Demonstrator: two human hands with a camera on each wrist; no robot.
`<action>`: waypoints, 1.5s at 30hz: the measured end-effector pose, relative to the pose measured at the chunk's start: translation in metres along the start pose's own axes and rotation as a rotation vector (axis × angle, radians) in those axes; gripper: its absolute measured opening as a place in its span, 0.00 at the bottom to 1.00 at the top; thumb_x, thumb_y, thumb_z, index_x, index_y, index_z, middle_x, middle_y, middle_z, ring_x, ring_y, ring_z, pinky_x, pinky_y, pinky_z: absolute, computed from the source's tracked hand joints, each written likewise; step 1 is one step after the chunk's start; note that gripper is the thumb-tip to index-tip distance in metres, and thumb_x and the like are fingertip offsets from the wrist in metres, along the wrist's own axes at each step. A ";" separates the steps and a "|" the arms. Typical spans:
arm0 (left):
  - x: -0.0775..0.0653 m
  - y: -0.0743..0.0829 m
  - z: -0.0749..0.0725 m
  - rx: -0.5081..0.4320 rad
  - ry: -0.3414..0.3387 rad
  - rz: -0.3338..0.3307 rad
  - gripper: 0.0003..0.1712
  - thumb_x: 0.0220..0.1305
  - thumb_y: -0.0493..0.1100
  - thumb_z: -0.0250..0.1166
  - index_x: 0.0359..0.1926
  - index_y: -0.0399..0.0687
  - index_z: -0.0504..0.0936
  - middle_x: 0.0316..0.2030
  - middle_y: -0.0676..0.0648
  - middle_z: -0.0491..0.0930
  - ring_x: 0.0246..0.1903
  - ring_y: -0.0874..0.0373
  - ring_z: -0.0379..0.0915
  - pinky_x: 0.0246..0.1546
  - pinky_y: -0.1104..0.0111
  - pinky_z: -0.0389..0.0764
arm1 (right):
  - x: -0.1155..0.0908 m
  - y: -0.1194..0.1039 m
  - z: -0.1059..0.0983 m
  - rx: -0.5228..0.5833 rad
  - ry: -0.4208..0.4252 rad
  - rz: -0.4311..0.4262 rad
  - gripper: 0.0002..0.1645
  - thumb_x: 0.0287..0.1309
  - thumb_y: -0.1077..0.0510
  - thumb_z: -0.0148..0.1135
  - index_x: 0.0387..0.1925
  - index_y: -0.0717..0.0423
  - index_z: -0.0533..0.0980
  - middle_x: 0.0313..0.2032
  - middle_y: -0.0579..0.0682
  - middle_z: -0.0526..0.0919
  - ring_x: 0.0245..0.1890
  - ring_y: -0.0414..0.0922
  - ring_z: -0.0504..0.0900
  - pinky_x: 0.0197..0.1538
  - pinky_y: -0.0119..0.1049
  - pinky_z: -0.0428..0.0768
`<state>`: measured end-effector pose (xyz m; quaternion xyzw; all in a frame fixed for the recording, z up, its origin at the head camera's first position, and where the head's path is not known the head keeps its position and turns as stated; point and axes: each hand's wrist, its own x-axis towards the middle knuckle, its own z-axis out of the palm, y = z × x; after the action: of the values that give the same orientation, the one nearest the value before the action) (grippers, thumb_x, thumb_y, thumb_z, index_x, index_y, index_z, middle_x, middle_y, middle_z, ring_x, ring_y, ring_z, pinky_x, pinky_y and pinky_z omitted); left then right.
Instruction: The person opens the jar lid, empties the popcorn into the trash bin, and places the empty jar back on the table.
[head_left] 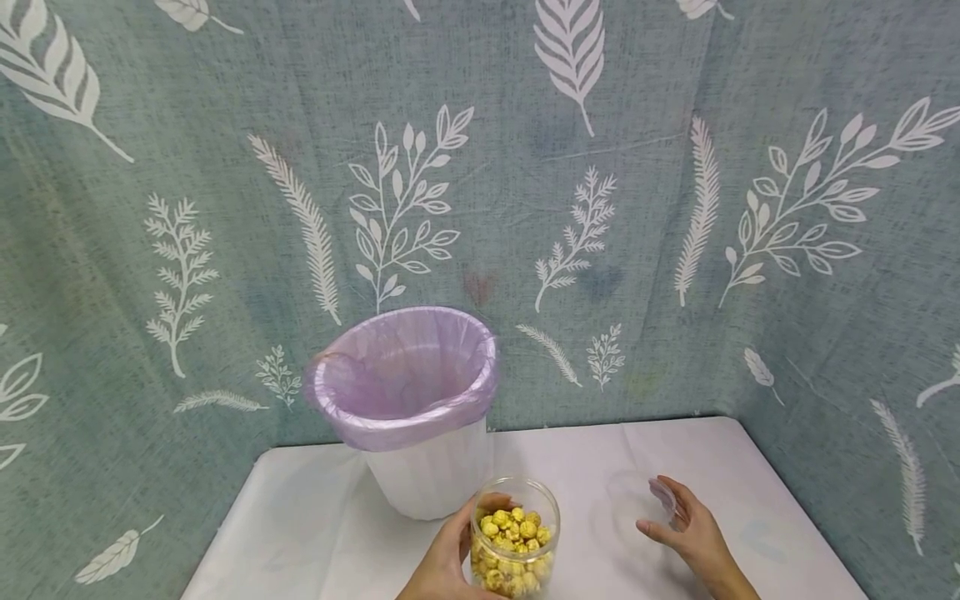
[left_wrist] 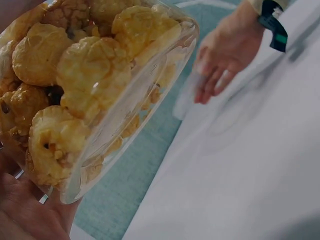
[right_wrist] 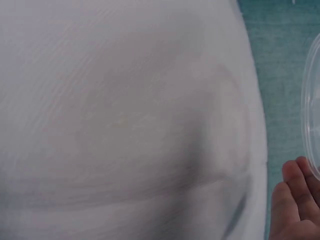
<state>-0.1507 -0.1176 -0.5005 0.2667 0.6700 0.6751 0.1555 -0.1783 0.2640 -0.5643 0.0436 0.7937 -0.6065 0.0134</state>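
At the front of the table, my left hand (head_left: 444,563) grips a clear round jar (head_left: 551,546) by its left side. The jar's top is uncovered, and yellow popcorn balls (head_left: 513,532) fill much of it. Large in the left wrist view, the jar's clear end (left_wrist: 135,107) tilts close to the camera. To the right, my right hand (head_left: 697,533) holds a clear round lid (head_left: 663,493) between thumb and fingers, apart from the jar. Only part of the lid (right_wrist: 311,105) shows in the right wrist view, beside the fingertips (right_wrist: 290,172).
A white bin (head_left: 431,475) with a purple liner (head_left: 420,429) folded over its rim stands behind the jar, to its left. White cloth covers the table (head_left: 570,454). Green patterned fabric (head_left: 480,225) hangs behind and at both sides. A dark band (left_wrist: 273,30) circles the right wrist.
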 end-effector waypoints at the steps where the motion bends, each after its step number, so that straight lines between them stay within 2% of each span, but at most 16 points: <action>1: 0.000 0.000 0.000 -0.003 -0.001 0.000 0.48 0.51 0.41 0.78 0.71 0.55 0.64 0.69 0.42 0.65 0.68 0.50 0.60 0.65 0.69 0.64 | 0.001 0.004 -0.001 -0.036 -0.003 0.010 0.56 0.53 0.50 0.75 0.74 0.62 0.52 0.73 0.67 0.56 0.73 0.66 0.50 0.70 0.58 0.57; 8: -0.002 0.000 0.000 -0.021 -0.013 0.023 0.48 0.52 0.41 0.78 0.71 0.54 0.63 0.69 0.41 0.64 0.68 0.49 0.61 0.65 0.67 0.65 | 0.003 0.016 0.000 -0.216 -0.014 0.015 0.59 0.51 0.45 0.76 0.72 0.66 0.54 0.71 0.72 0.55 0.71 0.68 0.52 0.68 0.57 0.62; 12: -0.003 0.002 0.000 -0.024 -0.004 -0.007 0.47 0.52 0.41 0.78 0.71 0.56 0.64 0.69 0.43 0.65 0.69 0.50 0.60 0.66 0.67 0.64 | 0.004 0.017 0.002 -0.303 0.000 -0.002 0.61 0.47 0.42 0.77 0.72 0.64 0.56 0.70 0.71 0.58 0.70 0.68 0.57 0.68 0.57 0.64; 17: -0.004 0.004 0.000 -0.010 0.006 -0.034 0.47 0.52 0.41 0.77 0.71 0.58 0.64 0.69 0.47 0.65 0.69 0.52 0.59 0.67 0.58 0.60 | 0.002 0.018 0.003 -0.398 0.011 0.003 0.65 0.41 0.39 0.80 0.71 0.65 0.57 0.69 0.73 0.59 0.69 0.69 0.59 0.67 0.58 0.64; 20: -0.004 0.003 -0.001 -0.008 0.004 -0.027 0.48 0.52 0.41 0.77 0.71 0.57 0.64 0.70 0.44 0.64 0.69 0.51 0.59 0.67 0.58 0.60 | 0.002 0.017 0.003 -0.446 0.007 0.011 0.66 0.39 0.39 0.81 0.70 0.67 0.57 0.68 0.75 0.59 0.68 0.70 0.59 0.66 0.61 0.64; 24: -0.005 0.001 -0.002 -0.009 0.002 -0.018 0.48 0.52 0.41 0.78 0.72 0.56 0.63 0.70 0.43 0.64 0.69 0.50 0.59 0.67 0.64 0.62 | 0.003 0.015 0.004 -0.478 0.003 0.014 0.69 0.34 0.38 0.82 0.69 0.70 0.58 0.68 0.75 0.60 0.67 0.71 0.60 0.66 0.62 0.64; 32: -0.006 0.004 -0.002 -0.001 0.011 -0.029 0.48 0.52 0.41 0.78 0.72 0.57 0.64 0.69 0.45 0.65 0.69 0.51 0.59 0.67 0.51 0.57 | 0.005 0.016 0.003 -0.555 0.002 0.010 0.74 0.25 0.39 0.85 0.67 0.74 0.59 0.65 0.76 0.63 0.65 0.72 0.63 0.65 0.62 0.64; 38: -0.007 0.001 -0.003 -0.004 -0.005 0.008 0.49 0.53 0.41 0.77 0.73 0.51 0.61 0.69 0.45 0.65 0.69 0.49 0.60 0.67 0.64 0.62 | 0.005 0.015 0.002 -0.599 -0.011 0.005 0.72 0.24 0.42 0.87 0.65 0.77 0.60 0.63 0.76 0.66 0.63 0.72 0.66 0.64 0.62 0.66; 41: -0.007 0.001 -0.004 -0.007 -0.008 0.016 0.48 0.54 0.42 0.77 0.72 0.53 0.62 0.69 0.43 0.65 0.69 0.50 0.60 0.65 0.69 0.64 | 0.005 0.014 0.001 -0.599 -0.020 0.020 0.72 0.25 0.41 0.86 0.65 0.76 0.60 0.63 0.76 0.66 0.63 0.72 0.65 0.64 0.62 0.66; 45: -0.008 0.002 -0.003 0.005 -0.001 0.004 0.48 0.54 0.43 0.77 0.72 0.56 0.63 0.69 0.45 0.65 0.69 0.51 0.61 0.65 0.69 0.64 | 0.005 0.010 -0.002 -0.599 -0.023 0.010 0.70 0.29 0.40 0.84 0.65 0.77 0.60 0.63 0.76 0.66 0.64 0.72 0.64 0.65 0.62 0.65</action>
<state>-0.1454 -0.1253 -0.4994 0.2689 0.6711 0.6735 0.1539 -0.1826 0.2687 -0.5735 0.0347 0.9369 -0.3458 0.0375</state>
